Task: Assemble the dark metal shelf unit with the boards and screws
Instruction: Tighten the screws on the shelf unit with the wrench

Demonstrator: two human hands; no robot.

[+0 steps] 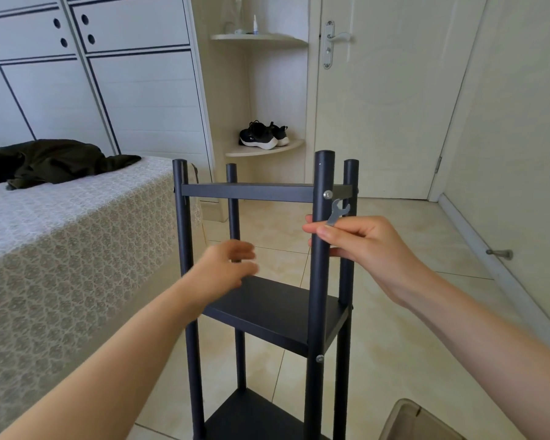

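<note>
The dark metal shelf unit [318, 281] stands upright on the tiled floor, with four round posts and three dark boards fitted. A silver screw head [327, 194] shows on the near right post at the top board, another screw [320, 358] at the middle board. My right hand [362, 246] pinches a small flat silver wrench [338, 211] just below the top screw, its fingers around the near right post. My left hand [226, 268] is blurred, fingers loosely spread, above the middle board [277, 312] and holding nothing.
A bed [61, 249] with a patterned cover and dark clothing stands at the left, close to the shelf. A corner shelf holds black shoes [262, 134]. A closed door [388, 90] is behind, a door stopper [500, 254] at the right wall, a bin's rim [410, 417] at bottom right.
</note>
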